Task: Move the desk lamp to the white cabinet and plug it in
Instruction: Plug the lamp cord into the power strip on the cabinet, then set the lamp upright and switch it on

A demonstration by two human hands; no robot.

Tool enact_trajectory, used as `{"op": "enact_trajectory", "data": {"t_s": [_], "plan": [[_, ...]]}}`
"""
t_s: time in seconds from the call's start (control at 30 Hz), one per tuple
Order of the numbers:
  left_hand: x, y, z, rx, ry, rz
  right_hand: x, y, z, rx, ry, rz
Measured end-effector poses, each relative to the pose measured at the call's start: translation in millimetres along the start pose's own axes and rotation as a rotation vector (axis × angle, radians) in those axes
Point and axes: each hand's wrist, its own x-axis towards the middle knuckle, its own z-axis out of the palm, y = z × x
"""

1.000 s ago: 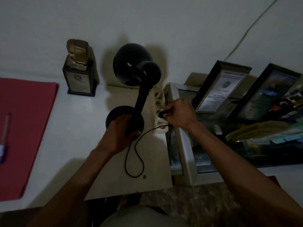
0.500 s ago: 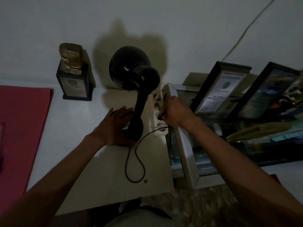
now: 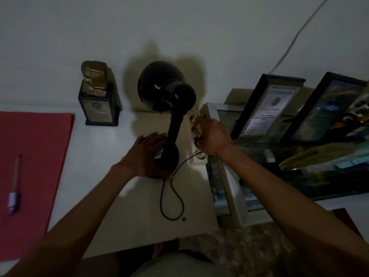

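The desk lamp stands upright on the white cabinet. Your left hand lies flat, fingers spread, on its base. Your right hand is closed around the plug at the power strip.

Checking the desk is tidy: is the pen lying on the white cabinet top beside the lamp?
No, the pen lies on the red folder far left of the lamp.
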Motion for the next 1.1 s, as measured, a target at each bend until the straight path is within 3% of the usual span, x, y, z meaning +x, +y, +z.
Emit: {"op": "enact_trajectory", "data": {"t_s": [0.07, 0.13, 0.17, 0.23, 0.37, 0.47, 0.53, 0.7, 0.93, 1.1], "plan": [[0.8, -6.4, -4.4, 0.022, -0.120, -0.015, -10.3, -1.6, 3.9, 0.141, 0.118, 0.019], [0.8, -12.8, -11.0, 0.021, -0.243, -0.055, -23.9, -10.7, 10.2, 0.509, 0.209, 0.057], [-0.1, -14.1, -14.6, 0.011, -0.285, -0.082, -31.0, -18.3, 15.3, 0.712, 0.214, 0.080], [-2.4, -13.7, -19.1, -0.003, -0.295, -0.105, -45.0, -37.1, 29.1, 0.860, 0.151, 0.060], [-21.7, -0.1, -17.4, -0.074, -0.058, -0.178, -61.6, -76.7, 61.1, 0.928, 0.018, -0.098], [-42.6, 14.3, -4.6, -0.091, 0.262, -0.274, -55.2, -95.0, 66.2, 0.976, 0.047, -0.039], [-52.0, 19.2, 1.8, -0.127, 0.340, -0.332, -50.1, -101.2, 66.6, 0.906, 0.096, -0.007], [-71.9, 12.8, 2.6, -0.118, 0.288, -0.385, -42.7, -107.8, 70.2, 0.815, 0.129, -0.015], [-82.3, 13.8, 7.0, -0.003, 0.339, -0.354, -30.6, -98.4, 77.0, 0.905, 0.100, 0.023], [-70.2, -2.9, -6.2, -0.019, 0.202, -0.332, -49.4, -110.0, 90.4, 1.025, 0.112, -0.171]]}}
